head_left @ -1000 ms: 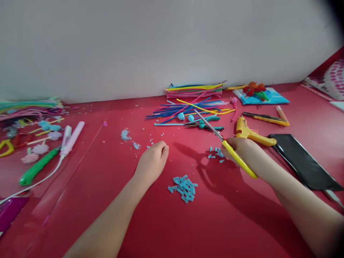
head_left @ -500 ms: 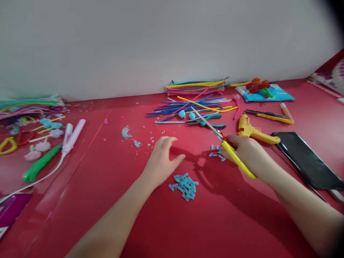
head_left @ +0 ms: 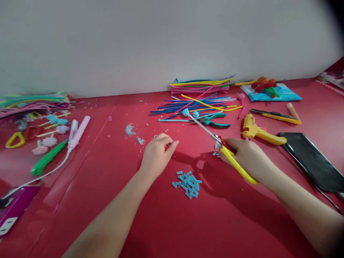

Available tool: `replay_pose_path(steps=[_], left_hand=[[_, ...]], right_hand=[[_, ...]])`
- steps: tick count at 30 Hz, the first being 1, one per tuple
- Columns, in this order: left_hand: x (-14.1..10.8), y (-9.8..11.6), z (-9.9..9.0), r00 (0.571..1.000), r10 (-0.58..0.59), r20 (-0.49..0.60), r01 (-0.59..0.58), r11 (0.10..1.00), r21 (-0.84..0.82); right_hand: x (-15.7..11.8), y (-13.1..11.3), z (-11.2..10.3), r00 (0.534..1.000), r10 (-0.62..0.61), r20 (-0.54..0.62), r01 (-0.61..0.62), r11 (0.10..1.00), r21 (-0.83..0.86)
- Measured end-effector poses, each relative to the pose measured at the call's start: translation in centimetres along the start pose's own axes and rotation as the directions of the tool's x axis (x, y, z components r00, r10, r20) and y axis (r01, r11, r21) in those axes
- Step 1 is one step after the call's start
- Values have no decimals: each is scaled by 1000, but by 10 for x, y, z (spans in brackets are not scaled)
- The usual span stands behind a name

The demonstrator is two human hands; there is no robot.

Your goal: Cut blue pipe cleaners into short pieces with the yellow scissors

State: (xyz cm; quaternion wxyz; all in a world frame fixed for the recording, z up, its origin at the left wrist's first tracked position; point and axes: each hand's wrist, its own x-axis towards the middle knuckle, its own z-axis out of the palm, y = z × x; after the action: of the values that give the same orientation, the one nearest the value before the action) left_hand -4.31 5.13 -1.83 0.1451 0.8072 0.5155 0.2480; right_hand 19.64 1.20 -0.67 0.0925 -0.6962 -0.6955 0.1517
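Observation:
My right hand (head_left: 242, 154) is wrapped round the scissors (head_left: 236, 166), which have yellow and red handles. Their closed blades point up and left toward a small blue fluffy ball (head_left: 185, 112). A few short blue pieces (head_left: 215, 153) lie beside and partly behind that hand. My left hand (head_left: 158, 152) hovers over the red table (head_left: 107, 215), its fingers curled with the thumb near the fingertips; whether anything is between them is too small to tell. A pile of short blue pieces (head_left: 188, 184) lies between and below the hands.
Coloured pipe cleaners (head_left: 200, 87) lie at the back, with teal pliers (head_left: 212, 121) before them. On the right are a yellow glue gun (head_left: 259, 130), a cutter (head_left: 276, 116) and a black phone (head_left: 311, 161). A green-handled tool (head_left: 48, 157) and a pink device (head_left: 80, 130) lie left.
The fingers of my left hand have drawn closer together, and that hand has shifted slightly left. The scissors are still in my right hand. The view has shifted a little.

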Motion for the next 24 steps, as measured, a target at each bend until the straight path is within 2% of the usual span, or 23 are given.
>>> replay_pose_path(steps=[2,4,6,10,16,18,20,22,24], left_hand=[[-2,5,-11,977,79,197,-56,992,-116],[-5,10,-19,915,127,383,-72,986,-153],[-9,13,-22,865,129,485,-77,989,-125],[-13,14,-20,866,103,489,-95,995,-40],[-13,16,-14,860,111,499,-91,994,-66],[-12,17,-12,878,72,474,-21,993,-113],[-11,21,-11,902,6,432,102,969,-227],[-11,27,-8,906,-57,418,242,883,-403],[-12,34,-3,885,-87,457,360,751,-554]], right_hand=[[-1,-1,0,1000,-10,-5,10,1000,-8],[-1,-1,0,1000,-15,1,15,1000,-17],[-1,0,1,1000,-20,5,21,999,-26],[-1,0,0,1000,-18,12,18,999,-32],[-2,-2,0,1000,-13,22,13,1000,-14],[-4,-5,2,1000,-5,28,3,998,56],[-7,-10,3,997,-15,72,0,978,208],[-11,-18,3,988,-56,144,-7,916,401],[-15,-28,2,972,-83,221,-49,845,533]])
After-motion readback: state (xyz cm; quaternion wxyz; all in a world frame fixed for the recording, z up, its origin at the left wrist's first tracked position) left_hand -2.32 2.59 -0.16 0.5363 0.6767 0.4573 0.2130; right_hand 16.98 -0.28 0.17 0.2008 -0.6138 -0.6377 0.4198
